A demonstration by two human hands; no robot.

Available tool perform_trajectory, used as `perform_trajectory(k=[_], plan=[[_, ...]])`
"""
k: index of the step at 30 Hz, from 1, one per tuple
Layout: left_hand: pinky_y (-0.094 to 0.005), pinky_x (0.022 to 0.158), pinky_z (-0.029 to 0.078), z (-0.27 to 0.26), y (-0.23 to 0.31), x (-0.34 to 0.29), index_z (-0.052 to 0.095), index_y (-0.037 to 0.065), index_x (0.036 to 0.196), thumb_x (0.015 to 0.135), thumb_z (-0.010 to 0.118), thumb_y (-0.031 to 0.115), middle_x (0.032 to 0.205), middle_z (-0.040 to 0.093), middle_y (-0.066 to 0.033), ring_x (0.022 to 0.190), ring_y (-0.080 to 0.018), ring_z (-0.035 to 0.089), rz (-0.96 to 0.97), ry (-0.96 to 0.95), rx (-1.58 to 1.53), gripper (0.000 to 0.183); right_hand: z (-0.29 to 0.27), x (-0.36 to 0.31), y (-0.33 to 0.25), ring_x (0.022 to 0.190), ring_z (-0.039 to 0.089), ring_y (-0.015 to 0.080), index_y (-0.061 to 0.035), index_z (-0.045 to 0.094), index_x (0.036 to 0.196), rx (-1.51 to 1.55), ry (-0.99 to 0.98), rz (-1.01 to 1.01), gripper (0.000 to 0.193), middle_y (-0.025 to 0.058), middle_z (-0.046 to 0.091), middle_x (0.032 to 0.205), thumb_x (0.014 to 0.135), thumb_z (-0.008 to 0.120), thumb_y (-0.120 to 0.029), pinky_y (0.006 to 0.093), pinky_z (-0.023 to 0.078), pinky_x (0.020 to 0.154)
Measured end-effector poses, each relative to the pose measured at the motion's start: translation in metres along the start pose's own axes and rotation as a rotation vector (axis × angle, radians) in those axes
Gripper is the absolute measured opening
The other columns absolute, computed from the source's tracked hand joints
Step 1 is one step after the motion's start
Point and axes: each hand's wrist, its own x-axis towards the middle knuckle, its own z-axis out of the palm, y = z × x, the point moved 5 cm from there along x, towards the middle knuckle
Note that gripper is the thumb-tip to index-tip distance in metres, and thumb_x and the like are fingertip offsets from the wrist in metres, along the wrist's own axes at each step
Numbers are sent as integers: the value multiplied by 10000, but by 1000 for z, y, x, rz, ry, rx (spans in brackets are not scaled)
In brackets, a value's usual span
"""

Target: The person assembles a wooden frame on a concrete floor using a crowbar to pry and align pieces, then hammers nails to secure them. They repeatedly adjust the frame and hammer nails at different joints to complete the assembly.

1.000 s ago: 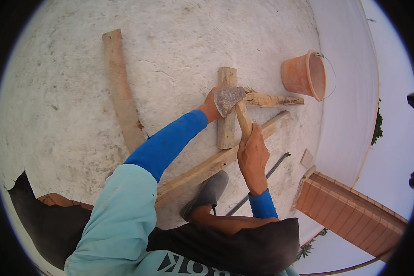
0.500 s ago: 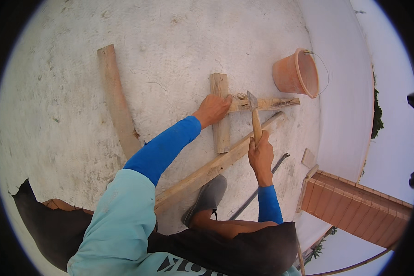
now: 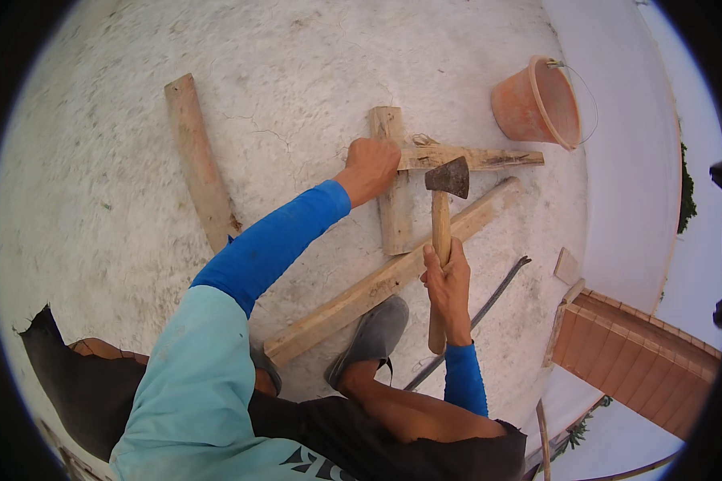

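Note:
My right hand [image 3: 449,289] is wrapped around the wooden handle of a hatchet [image 3: 448,178], part-way up, with the handle's butt showing below the fist. The dark, flared head is uppermost, its broad side in view. My left hand [image 3: 371,168] is closed on the left end of a split wooden stake [image 3: 481,158], whose chipped side shows splinters. That end rests over a short wooden block [image 3: 395,212] lying crosswise on the ground. The hatchet head is just below the stake, apart from it as far as I can see.
A long squared timber [image 3: 377,287] runs diagonally by my shoes. Beyond my right hand lies a dark pry bar [image 3: 499,290]. An orange bucket [image 3: 525,104] stands at the far right beside a white wall. Another plank [image 3: 196,160] lies to the left on rough concrete.
The hatchet has turned from nearly edge-on to showing its broad side. My right hand now grips higher on the handle and sits lower in view. My left hand still holds the stake.

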Motion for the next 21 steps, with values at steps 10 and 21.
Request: perform_trajectory(k=[10, 21], plan=[[-477, 585, 601, 5, -3, 2, 579, -19, 1016, 862, 686, -13, 764, 743, -209, 705, -379, 768, -23, 20, -3, 188, -11, 27, -39, 615, 676, 333, 4, 510, 1140, -134, 181, -291, 332, 216, 637, 720, 1132, 596, -316, 445, 493, 550], [-488, 591, 601, 8, -4, 5, 547, -21, 1065, 883, 683, -3, 786, 746, -217, 725, -395, 769, -6, -3, 25, 228, -25, 16, -29, 650, 669, 465, 2, 515, 1110, -84, 252, -362, 298, 278, 636, 737, 1116, 617, -278, 508, 503, 574]])
